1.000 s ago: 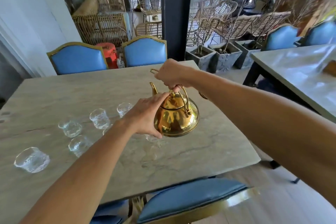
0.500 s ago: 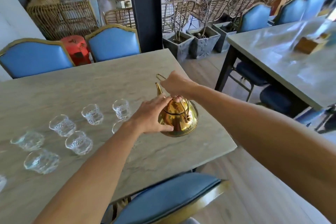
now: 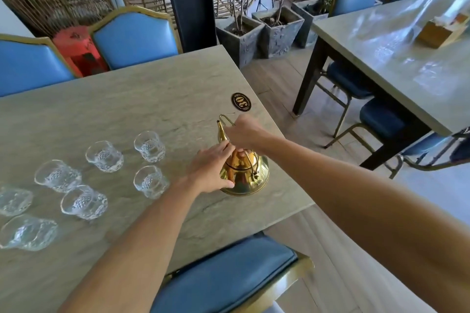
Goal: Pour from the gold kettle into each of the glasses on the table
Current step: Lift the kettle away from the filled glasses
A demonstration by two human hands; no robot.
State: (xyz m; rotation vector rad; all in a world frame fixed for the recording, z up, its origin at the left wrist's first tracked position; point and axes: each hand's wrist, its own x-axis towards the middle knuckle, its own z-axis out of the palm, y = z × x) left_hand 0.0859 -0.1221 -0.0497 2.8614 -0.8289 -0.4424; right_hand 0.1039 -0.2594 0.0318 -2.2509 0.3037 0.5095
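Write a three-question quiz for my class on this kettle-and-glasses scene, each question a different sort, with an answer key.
1. True or false: the gold kettle is standing on the table.
2. Which number does the oval plaque show? A) 13 B) 30 C) 80
3. Fill in: the left hand lies against the kettle's side, while the right hand is up by its ____.

Key: 1 true; 2 B; 3 handle.
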